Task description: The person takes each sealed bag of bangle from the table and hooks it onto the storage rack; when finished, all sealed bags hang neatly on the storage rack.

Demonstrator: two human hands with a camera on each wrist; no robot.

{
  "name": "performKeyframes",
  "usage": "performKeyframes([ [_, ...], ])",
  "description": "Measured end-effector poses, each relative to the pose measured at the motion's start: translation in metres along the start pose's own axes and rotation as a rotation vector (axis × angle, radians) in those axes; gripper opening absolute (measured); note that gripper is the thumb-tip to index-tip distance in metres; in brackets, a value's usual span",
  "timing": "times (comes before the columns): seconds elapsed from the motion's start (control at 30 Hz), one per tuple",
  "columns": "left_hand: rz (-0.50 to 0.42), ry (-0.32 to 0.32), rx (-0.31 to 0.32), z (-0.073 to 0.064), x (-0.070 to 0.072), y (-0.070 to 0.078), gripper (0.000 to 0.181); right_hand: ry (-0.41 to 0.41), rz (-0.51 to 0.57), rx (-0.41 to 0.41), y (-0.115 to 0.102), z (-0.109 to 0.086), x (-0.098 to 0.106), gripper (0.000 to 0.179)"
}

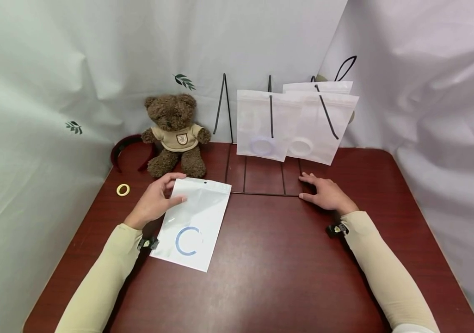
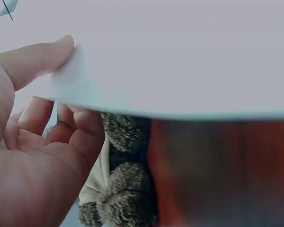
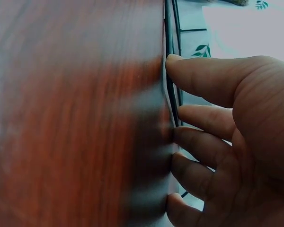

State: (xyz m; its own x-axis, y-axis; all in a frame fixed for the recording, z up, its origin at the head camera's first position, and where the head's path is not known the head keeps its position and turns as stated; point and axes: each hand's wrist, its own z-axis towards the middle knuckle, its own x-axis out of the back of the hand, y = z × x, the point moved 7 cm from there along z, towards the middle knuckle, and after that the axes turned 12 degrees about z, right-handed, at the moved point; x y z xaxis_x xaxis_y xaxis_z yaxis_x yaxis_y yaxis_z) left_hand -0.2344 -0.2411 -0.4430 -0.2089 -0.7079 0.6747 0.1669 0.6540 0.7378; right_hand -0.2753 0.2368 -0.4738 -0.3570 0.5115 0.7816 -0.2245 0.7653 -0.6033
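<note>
My left hand point(image 1: 156, 200) pinches the left edge of a white zip bag point(image 1: 216, 203), thumb on its front and the other fingers behind, as the left wrist view shows. The bag has a hanging hole at its top and a blue ring, partly washed out by glare, low on its front. My right hand point(image 1: 325, 192) rests with its fingertips on the table at the right front corner of a black wire rack point(image 1: 263, 194); its thumb point(image 3: 189, 71) lies at the black rod. Two white bags, one with a lilac ring point(image 1: 262, 146), one with a white ring point(image 1: 300, 146), hang on the rack's hooks.
A brown teddy bear point(image 1: 174, 138) in a beige shirt sits at the back left. Beside it lie a dark red headband point(image 1: 122, 145) and a yellow ring point(image 1: 123, 190). Another bag point(image 1: 324, 87) hangs behind at right. White cloth point(image 1: 33, 138) surrounds the reddish table point(image 1: 270, 277).
</note>
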Motion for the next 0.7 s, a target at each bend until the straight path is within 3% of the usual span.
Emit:
performKeyframes([
  [0.27, 0.021, 0.122, -0.031, 0.001, 0.013, 0.022, 0.057, -0.002, 0.002, -0.003, -0.003, 0.001, 0.004, 0.066],
  [0.5, -0.152, 0.17, -0.192, 0.002, 0.02, 0.041, 0.056, 0.002, 0.006, 0.006, -0.003, 0.0, 0.003, 0.066],
  [0.7, -0.257, 0.249, -0.208, -0.001, 0.03, 0.058, 0.052, 0.0, 0.015, 0.006, -0.002, 0.0, 0.002, 0.065],
])
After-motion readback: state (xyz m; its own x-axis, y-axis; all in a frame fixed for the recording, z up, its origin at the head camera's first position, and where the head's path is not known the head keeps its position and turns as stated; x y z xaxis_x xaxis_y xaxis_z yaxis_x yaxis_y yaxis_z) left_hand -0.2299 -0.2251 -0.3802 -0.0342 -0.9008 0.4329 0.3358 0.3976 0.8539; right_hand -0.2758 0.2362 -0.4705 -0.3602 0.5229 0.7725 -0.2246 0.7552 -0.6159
